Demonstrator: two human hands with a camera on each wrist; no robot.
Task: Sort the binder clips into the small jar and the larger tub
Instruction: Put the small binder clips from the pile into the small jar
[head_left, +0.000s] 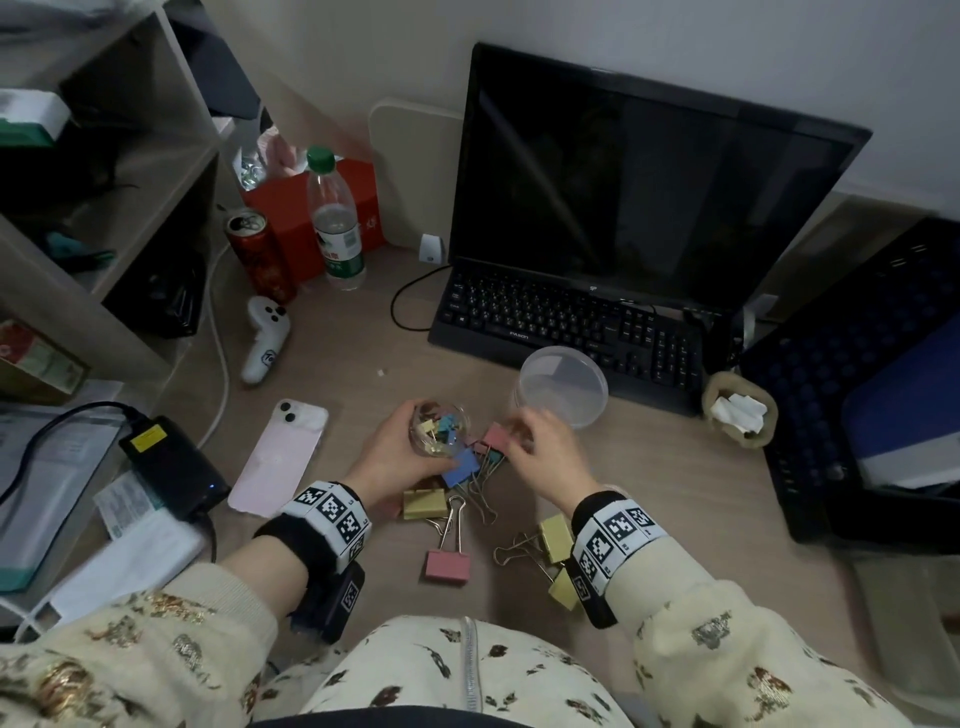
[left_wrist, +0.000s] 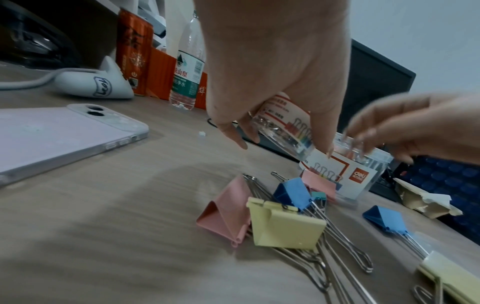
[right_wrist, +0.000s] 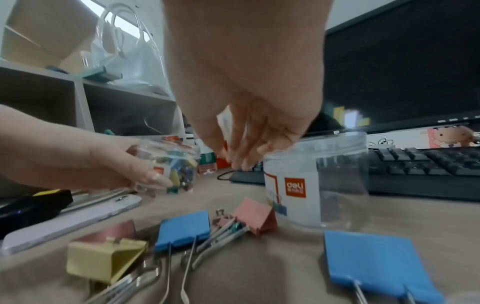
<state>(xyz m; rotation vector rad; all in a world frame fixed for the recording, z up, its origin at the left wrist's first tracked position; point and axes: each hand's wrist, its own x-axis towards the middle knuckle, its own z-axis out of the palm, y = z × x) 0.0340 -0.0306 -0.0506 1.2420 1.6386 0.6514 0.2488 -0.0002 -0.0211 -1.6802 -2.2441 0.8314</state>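
Observation:
My left hand (head_left: 410, 441) grips the small clear jar (head_left: 439, 428), tilted above the desk and holding several small coloured clips (right_wrist: 179, 170). The empty larger tub (head_left: 597, 410) stands upright before the keyboard. My right hand (head_left: 535, 441) hovers beside the tub (right_wrist: 324, 181), fingers (right_wrist: 239, 162) pointing down with nothing seen between them. Large clips lie below both hands: blue (head_left: 460, 467), yellow (head_left: 425, 503), pink (head_left: 448, 565), pink (head_left: 497, 435) and two yellow ones (head_left: 556, 538) by my right wrist. Another blue clip (right_wrist: 374, 259) lies near the tub, and a small teal clip (left_wrist: 318, 196) sits among the wire handles.
A pink phone (head_left: 280, 457) and a black charger (head_left: 171, 467) lie to the left. The keyboard (head_left: 571, 327) and monitor (head_left: 649, 171) stand behind the tub. A bottle (head_left: 335, 223), can (head_left: 257, 254) and white controller (head_left: 265, 338) are at the back left. A dark blue crate (head_left: 857, 389) is on the right.

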